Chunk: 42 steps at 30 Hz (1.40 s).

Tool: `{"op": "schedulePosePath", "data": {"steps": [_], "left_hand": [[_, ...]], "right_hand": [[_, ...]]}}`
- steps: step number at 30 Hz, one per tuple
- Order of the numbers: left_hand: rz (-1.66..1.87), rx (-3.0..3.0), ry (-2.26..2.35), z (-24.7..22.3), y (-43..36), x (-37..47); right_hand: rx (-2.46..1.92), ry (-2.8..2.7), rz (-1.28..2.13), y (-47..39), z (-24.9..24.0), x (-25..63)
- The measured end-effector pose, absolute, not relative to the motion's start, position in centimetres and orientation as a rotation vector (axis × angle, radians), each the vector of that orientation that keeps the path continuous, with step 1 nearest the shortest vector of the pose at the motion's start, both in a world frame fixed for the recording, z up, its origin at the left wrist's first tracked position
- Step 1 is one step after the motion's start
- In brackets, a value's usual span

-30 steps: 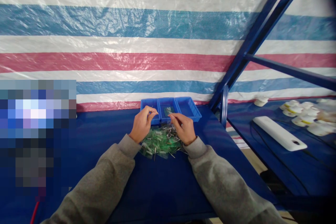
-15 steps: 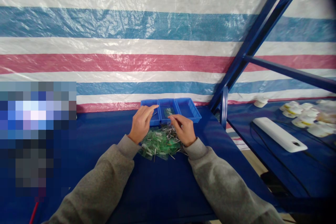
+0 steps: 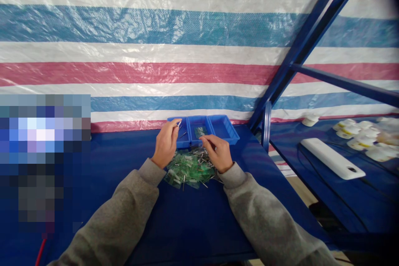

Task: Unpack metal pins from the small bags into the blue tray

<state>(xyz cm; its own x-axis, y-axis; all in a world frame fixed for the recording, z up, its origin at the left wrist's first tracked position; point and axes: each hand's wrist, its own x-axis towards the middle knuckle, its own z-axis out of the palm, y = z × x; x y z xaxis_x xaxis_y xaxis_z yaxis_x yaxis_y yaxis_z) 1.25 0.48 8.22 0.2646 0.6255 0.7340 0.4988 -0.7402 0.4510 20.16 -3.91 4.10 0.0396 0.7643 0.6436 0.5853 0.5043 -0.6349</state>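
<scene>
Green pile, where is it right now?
In the head view, the green pile is just below the middle, on the blue table, in front of the blue bins, between the left wrist and right wrist.

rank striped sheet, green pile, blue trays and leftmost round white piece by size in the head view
1. Striped sheet
2. Blue trays and green pile, too alike to rank
3. Leftmost round white piece

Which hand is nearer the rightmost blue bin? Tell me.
Right: the right hand is just in front of the rightmost blue bin; the left hand is farther, at the leftmost bin.
</scene>
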Motion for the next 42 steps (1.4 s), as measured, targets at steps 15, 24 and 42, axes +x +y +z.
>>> {"op": "schedulePosePath", "data": {"steps": [15,24,42], "left_hand": [[1.923,2.276,1.296,6.9,1.6,-0.1],[1.638,2.321,1.532,6.5,3.8,0.7],[1.402,2.454,1.490,7.7,3.3,0.9]], "right_hand": [[-1.152,-1.658,0.208,-3.8,3.8,20.1],[-1.160,-1.672,0.185,-3.8,3.8,20.2],[-1.162,-1.658,0.183,-3.7,3.7,20.2]]}}
